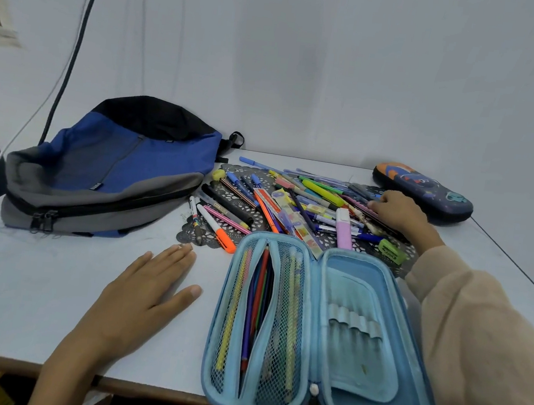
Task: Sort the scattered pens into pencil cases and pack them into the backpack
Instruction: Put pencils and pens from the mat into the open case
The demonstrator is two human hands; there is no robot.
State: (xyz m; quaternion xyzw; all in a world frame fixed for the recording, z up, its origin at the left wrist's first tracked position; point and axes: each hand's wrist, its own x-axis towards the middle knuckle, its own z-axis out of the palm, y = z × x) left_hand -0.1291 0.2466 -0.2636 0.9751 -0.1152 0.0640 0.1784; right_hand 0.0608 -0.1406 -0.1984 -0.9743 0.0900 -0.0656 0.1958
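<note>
A light-blue pencil case (356,342) lies open at the table's front edge, several pens tucked behind its left mesh pockets. Behind it a heap of scattered pens (295,202) covers a dark lace mat. My right hand (397,212) rests on the heap's right side, fingers curled onto a pinkish pen there; whether it grips the pen I cannot tell. My left hand (145,298) lies flat on the table left of the open case, fingers apart, holding nothing. A blue, grey and black backpack (109,171) lies zipped at the left. A dark printed pencil case (423,193) sits shut at the far right.
A pink highlighter (344,227), a green sharpener (391,251) and an orange-capped marker (216,230) lie at the heap's near edge. A wall stands close behind the table (50,277). Cables (72,57) hang at the left behind the backpack.
</note>
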